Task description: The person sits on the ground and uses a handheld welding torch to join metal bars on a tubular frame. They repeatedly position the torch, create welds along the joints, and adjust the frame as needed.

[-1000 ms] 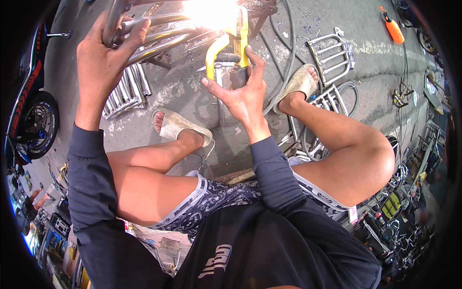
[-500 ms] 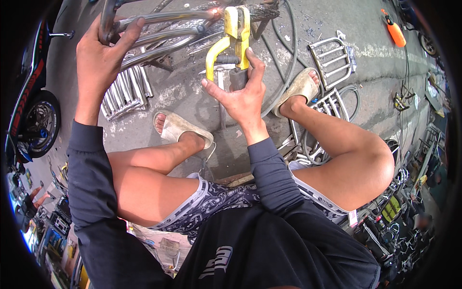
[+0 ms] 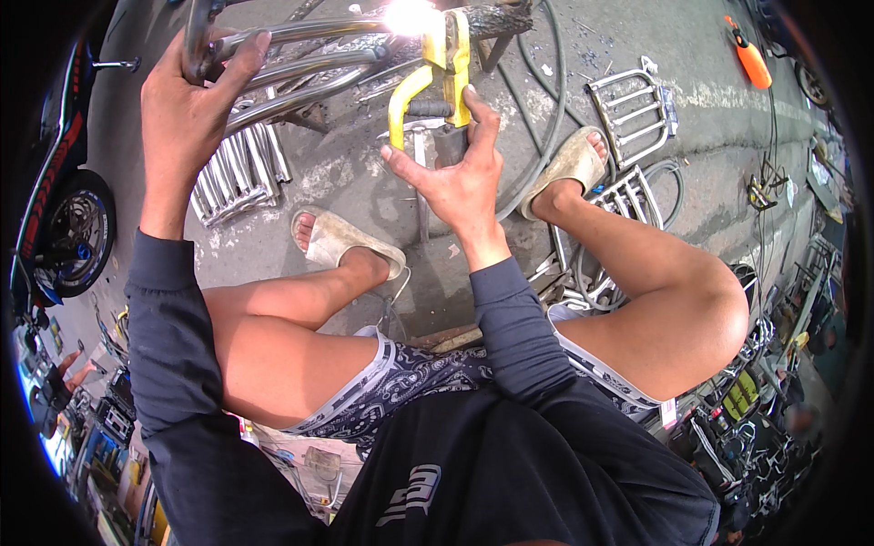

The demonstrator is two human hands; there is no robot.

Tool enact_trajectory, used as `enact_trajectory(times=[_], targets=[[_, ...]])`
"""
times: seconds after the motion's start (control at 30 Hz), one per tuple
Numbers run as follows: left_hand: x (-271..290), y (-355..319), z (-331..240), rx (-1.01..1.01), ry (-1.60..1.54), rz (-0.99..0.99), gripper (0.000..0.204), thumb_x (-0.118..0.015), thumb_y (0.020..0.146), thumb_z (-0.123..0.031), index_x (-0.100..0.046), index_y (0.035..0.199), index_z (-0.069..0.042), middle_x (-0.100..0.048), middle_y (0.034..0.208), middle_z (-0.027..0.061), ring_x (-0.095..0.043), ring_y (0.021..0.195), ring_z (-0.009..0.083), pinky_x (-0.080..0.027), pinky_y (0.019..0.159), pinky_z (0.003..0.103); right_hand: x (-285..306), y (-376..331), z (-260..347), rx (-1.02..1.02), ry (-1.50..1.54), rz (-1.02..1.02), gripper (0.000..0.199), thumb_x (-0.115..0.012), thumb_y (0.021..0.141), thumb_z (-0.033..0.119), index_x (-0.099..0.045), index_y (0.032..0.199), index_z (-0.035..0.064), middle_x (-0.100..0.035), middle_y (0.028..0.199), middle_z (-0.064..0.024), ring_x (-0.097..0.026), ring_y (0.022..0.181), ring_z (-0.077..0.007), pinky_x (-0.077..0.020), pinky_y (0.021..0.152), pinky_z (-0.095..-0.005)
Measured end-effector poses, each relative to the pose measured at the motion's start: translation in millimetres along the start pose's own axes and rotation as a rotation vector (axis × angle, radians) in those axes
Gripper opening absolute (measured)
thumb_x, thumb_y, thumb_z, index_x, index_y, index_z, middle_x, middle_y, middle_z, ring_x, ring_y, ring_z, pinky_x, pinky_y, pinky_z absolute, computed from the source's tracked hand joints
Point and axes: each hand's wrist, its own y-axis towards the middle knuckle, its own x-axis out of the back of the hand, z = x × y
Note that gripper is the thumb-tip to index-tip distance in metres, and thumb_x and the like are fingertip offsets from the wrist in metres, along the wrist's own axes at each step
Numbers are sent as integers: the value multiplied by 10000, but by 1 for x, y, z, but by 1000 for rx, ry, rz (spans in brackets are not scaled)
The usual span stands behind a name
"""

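My left hand (image 3: pixel 187 100) is wrapped around a bent chrome tube frame (image 3: pixel 300 64) at the top left, holding it up off the ground. My right hand (image 3: pixel 455 168) grips the dark handle of a yellow welding electrode holder (image 3: pixel 437 68), whose tip touches the frame where a bright white arc glare (image 3: pixel 410 16) burns. I sit low with bare knees apart and both feet in beige sandals (image 3: pixel 341 238) on the concrete.
A stack of chrome tube pieces (image 3: pixel 241 173) lies on the ground at left. Wire metal racks (image 3: pixel 633 100) and cables lie near my right foot. A motorcycle wheel (image 3: pixel 77 232) stands far left; an orange tool (image 3: pixel 751 59) lies top right.
The arc glare was bright a second ago, went out half a second ago, and shines again now. Both hands have stayed in nearly the same place on the frame and holder.
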Motion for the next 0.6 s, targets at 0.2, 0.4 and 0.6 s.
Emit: enact_trajectory(times=[0.2, 0.4, 0.6], targets=[[1, 0, 1, -26, 26, 18, 595, -889, 916, -517, -770, 1133, 24, -743, 827, 72, -663, 771, 127, -548, 760, 302, -3, 1, 1, -10, 2, 1, 1038, -1047, 715, 322, -443, 1494, -2, -735, 1258, -242, -770, 1138, -337, -613, 998, -430], [0, -1, -1, -37, 10, -16, 594, -886, 916, -520, -769, 1114, 27, -744, 822, 73, -668, 768, 127, -547, 763, 293, -3, 1, 3, -25, 17, 1, 1040, -1046, 716, 318, -439, 1498, 1, -737, 1252, -235, -769, 1139, -327, -612, 1000, -426], [0, 1, -3, -14, 11, 8, 549, -888, 916, -499, -774, 1057, 19, -726, 799, 61, -650, 755, 124, -544, 752, 303, -7, 1, -1, 51, 66, -43, 1076, -1046, 737, 297, -377, 1536, 30, -745, 1213, -244, -781, 1077, -291, -628, 952, -409]])
